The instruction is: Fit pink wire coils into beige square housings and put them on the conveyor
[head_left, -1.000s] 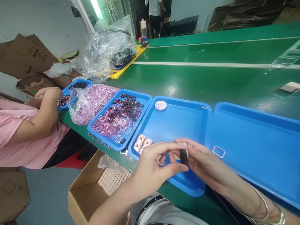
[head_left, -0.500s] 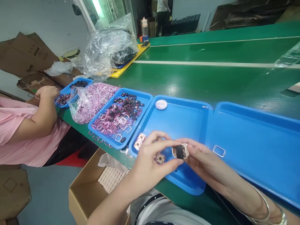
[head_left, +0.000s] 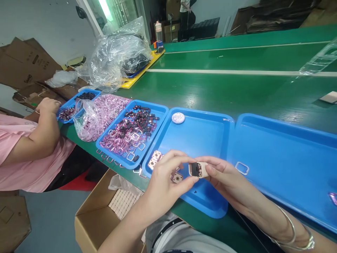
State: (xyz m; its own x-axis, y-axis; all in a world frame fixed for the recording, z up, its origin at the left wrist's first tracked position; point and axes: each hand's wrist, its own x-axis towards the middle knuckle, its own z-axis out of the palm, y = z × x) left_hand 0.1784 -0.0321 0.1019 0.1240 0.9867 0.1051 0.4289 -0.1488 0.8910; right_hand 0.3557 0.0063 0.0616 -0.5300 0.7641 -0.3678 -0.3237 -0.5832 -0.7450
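Note:
My left hand (head_left: 164, 182) and my right hand (head_left: 223, 177) meet over the near edge of the middle blue tray (head_left: 200, 137). Between their fingertips they pinch a small pale square part with a black piece set on it (head_left: 197, 169). Under my left fingers a similar copper-coloured square part (head_left: 177, 177) lies in the tray, and two more (head_left: 154, 160) lie at its near left corner. A white round disc (head_left: 178, 117) rests at the tray's far left corner. One clear square ring (head_left: 242, 168) lies in the right blue tray (head_left: 284, 154).
To the left, a blue tray (head_left: 133, 131) holds pink wire coils and black pieces, beside a plastic bag of coils (head_left: 97, 114). A person in pink (head_left: 28, 151) works at another blue tray (head_left: 72, 107). An open cardboard box (head_left: 105, 211) of pale parts sits below the green conveyor table (head_left: 231, 88).
The part in my hands has turned so that its pale square face with the black piece shows, where only a black edge showed before. My hands have drifted slightly left.

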